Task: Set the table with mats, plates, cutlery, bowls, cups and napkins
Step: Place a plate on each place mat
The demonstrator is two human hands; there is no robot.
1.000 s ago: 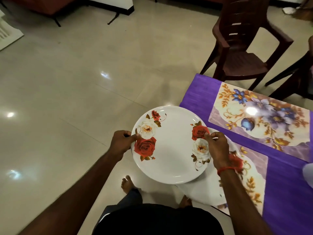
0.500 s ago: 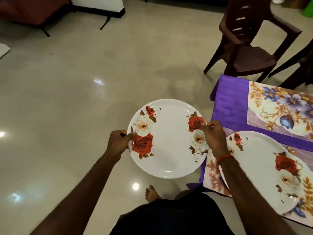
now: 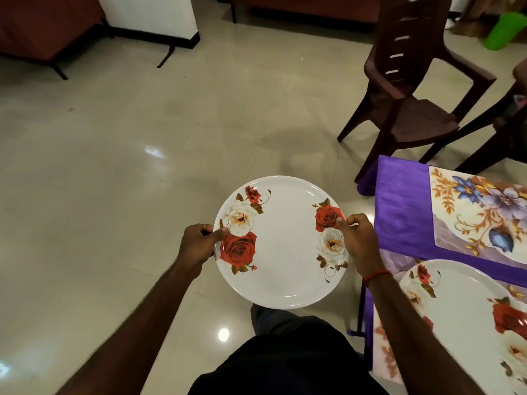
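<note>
I hold a white plate with red and white roses [image 3: 282,246] level over the floor, left of the table. My left hand [image 3: 198,245] grips its left rim, thumb on top. My right hand [image 3: 356,240] grips its right rim. A second rose plate [image 3: 462,317] lies on a floral mat [image 3: 383,360] at the table's near corner. Another floral mat [image 3: 479,218] lies bare further along the purple tablecloth [image 3: 402,212].
A dark brown plastic chair [image 3: 410,92] stands beyond the table's far corner, with another chair [image 3: 510,121] partly seen at the right edge. A green container [image 3: 504,29] sits on the floor at the back right. The shiny tiled floor stretches out to the left.
The view has shifted left and away from the table, so the table and the laid plate now sit further right. Both hands keep the same grip on the carried plate.
</note>
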